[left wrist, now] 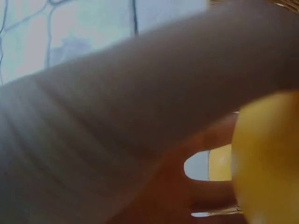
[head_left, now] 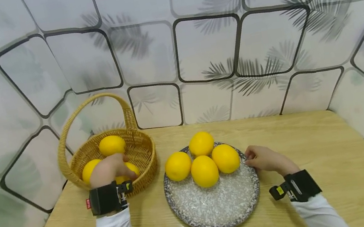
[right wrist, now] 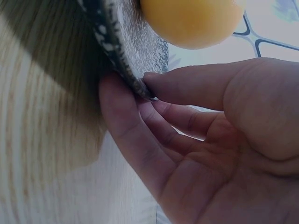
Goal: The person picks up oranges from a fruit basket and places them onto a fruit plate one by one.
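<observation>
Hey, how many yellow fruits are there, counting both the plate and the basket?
7 yellow fruits. On the plate, four: back, left, front, right. In the basket, three: back, left, and one partly covered by the left hand, which may hide more.

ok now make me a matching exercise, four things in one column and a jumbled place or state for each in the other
1. left hand
2. plate
3. right hand
4. basket

A. pinches the plate's edge
B. woven, standing left of the plate
C. grips a yellow fruit inside the basket
D. speckled grey, with four yellow fruits on it

Pairs: 1-C, 2-D, 3-A, 4-B
</observation>
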The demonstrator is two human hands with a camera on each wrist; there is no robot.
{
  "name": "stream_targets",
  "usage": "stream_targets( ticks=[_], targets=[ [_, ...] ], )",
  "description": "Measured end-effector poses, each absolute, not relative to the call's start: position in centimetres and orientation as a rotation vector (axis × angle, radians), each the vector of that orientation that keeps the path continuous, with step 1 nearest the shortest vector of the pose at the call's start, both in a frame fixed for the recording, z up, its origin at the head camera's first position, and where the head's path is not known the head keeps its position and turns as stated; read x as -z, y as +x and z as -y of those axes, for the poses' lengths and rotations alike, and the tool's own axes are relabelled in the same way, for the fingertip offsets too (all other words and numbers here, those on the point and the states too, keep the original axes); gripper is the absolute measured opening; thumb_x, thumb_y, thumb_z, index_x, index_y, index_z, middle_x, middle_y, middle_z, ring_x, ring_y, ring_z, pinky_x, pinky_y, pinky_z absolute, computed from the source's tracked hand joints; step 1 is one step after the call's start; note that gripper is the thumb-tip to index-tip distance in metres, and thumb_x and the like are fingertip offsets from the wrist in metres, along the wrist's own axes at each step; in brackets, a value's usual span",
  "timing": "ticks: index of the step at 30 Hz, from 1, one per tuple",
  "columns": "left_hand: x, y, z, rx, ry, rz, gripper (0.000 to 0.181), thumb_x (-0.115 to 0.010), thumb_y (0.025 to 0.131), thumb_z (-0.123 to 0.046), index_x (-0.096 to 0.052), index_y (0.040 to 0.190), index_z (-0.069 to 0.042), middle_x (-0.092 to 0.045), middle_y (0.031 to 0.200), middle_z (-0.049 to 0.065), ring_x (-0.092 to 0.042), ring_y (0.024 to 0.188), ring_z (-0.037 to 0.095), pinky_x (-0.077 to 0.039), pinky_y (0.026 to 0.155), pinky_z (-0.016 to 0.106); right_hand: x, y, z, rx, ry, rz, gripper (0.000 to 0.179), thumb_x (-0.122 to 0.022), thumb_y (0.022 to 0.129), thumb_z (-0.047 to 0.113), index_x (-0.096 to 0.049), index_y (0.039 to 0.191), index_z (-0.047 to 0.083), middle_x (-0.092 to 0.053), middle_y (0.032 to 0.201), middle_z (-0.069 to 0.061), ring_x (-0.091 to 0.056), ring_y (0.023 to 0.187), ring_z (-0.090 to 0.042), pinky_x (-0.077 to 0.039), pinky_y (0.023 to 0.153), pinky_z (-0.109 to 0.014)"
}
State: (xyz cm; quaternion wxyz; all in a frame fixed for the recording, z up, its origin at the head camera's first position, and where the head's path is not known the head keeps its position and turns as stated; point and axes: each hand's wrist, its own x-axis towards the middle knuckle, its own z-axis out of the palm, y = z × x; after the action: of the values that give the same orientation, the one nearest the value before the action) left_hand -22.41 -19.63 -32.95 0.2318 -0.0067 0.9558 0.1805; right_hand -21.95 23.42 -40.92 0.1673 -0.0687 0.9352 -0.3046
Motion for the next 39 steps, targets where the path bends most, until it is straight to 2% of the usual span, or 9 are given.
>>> stream_targets(
  ticks=[6, 17, 25, 30, 39],
  targets=[
    [33.0, -22.6, 19.6, -0.378, 0.031, -2.623, 0.081, -0.076, 0.074, -0.026, -0.044, 0.142, 0.002, -0.052, 0.137, 0.029, -0.052, 0.114, 0.038, -0.047, 0.097, 0.054, 41.1, -21.9, -23.3, 0.844, -0.171, -2.662, 0.026, -0.058, 0.093, 0.012, -0.056, 0.112, -0.005, -0.063, 0.104, -0.022, -0.058, 0.079, -0.020, -0.052, 0.067, -0.032],
    [32.9, -22.4, 19.6, -0.335, 0.115, -2.695, 0.078, -0.072, 0.075, -0.029, -0.042, 0.135, 0.010, -0.057, 0.124, 0.033, -0.056, 0.108, 0.039, -0.049, 0.095, 0.052, 40.8, -22.5, -23.4, 0.822, -0.222, -2.696, 0.026, -0.058, 0.092, 0.013, -0.055, 0.111, -0.006, -0.063, 0.102, -0.022, -0.056, 0.079, -0.022, -0.050, 0.067, -0.032],
    [34.2, -22.4, 19.8, -0.369, 0.184, -2.789, 0.080, -0.069, 0.078, -0.033, -0.036, 0.138, 0.008, -0.036, 0.132, 0.051, -0.043, 0.116, 0.059, -0.047, 0.091, 0.067, 41.3, -22.4, -23.5, 0.891, -0.219, -2.656, 0.025, -0.058, 0.092, 0.012, -0.055, 0.110, -0.006, -0.062, 0.099, -0.021, -0.057, 0.074, -0.019, -0.051, 0.065, -0.030],
    [34.6, -22.8, 19.9, -0.384, 0.239, -2.878, 0.085, -0.068, 0.077, -0.032, -0.032, 0.142, 0.009, -0.037, 0.132, 0.051, -0.041, 0.115, 0.063, -0.043, 0.093, 0.070, 41.5, -22.3, -23.6, 0.890, -0.199, -2.662, 0.026, -0.059, 0.092, 0.012, -0.056, 0.111, -0.005, -0.063, 0.100, -0.020, -0.057, 0.077, -0.019, -0.052, 0.066, -0.031],
    [34.5, -23.0, 19.5, -0.559, 0.327, -2.951, 0.086, -0.068, 0.073, -0.031, -0.032, 0.144, 0.004, -0.039, 0.132, 0.044, -0.050, 0.107, 0.046, -0.049, 0.085, 0.058, 41.6, -22.4, -23.6, 0.862, -0.241, -2.691, 0.024, -0.058, 0.092, 0.012, -0.056, 0.109, -0.005, -0.064, 0.101, -0.023, -0.057, 0.078, -0.021, -0.051, 0.067, -0.032]
  ],
)
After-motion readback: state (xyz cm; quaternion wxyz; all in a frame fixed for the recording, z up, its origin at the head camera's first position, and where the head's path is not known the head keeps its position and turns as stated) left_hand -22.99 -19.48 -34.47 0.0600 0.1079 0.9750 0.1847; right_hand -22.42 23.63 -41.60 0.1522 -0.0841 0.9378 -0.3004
